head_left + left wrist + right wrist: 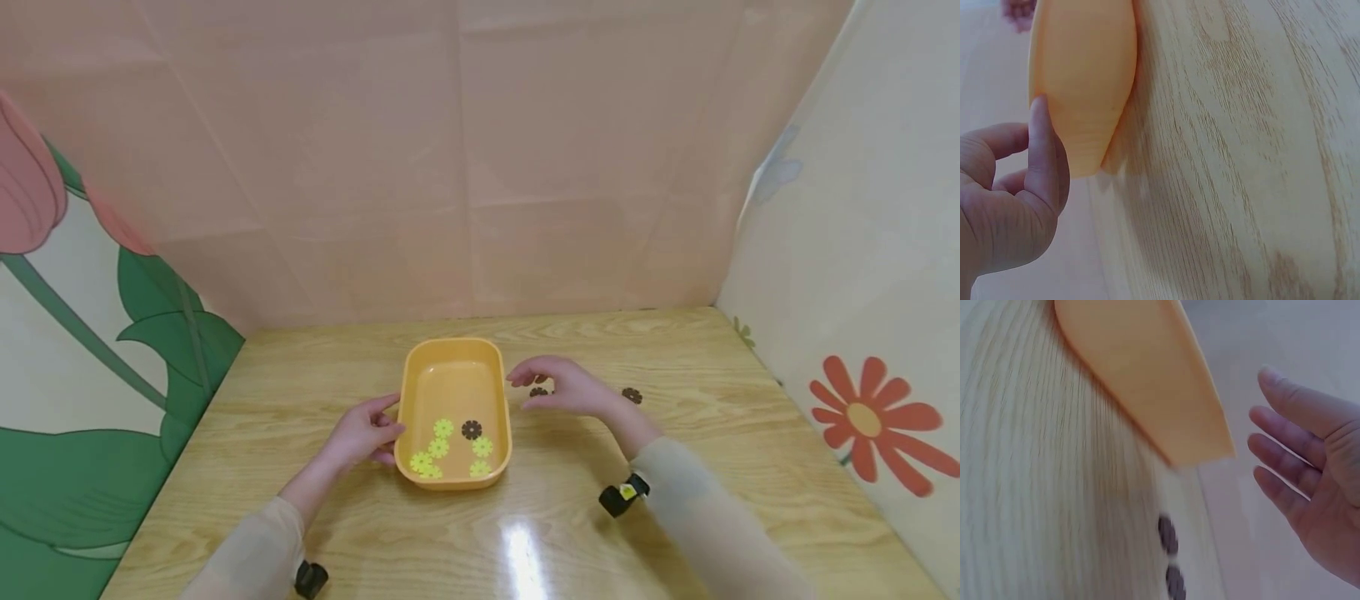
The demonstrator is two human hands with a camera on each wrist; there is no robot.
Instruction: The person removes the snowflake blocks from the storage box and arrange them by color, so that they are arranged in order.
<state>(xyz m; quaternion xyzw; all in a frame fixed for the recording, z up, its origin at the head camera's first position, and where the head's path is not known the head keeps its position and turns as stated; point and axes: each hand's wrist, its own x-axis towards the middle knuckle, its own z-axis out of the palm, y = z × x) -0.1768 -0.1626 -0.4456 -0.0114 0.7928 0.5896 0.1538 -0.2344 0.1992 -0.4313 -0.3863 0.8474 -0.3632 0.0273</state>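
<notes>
On the tabletop [420, 542], my relaxed left fingers [1040, 156] touch the orange tray [453, 383] at nine o'clock; light pressure should steady it. My empty right fingers [1282, 458], parted at three, best pinch a nearby dark piece [537, 392] edgewise.

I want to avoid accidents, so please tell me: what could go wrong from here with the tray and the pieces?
The right grip is open close to the tray and might bump it, shifting the yellow-green pieces inside. The left grip seems to touch the tray's side without clasping it, so it may not steady it against a bump. The dark piece on the table beside the right forearm could be brushed away if that arm sweeps.
</notes>
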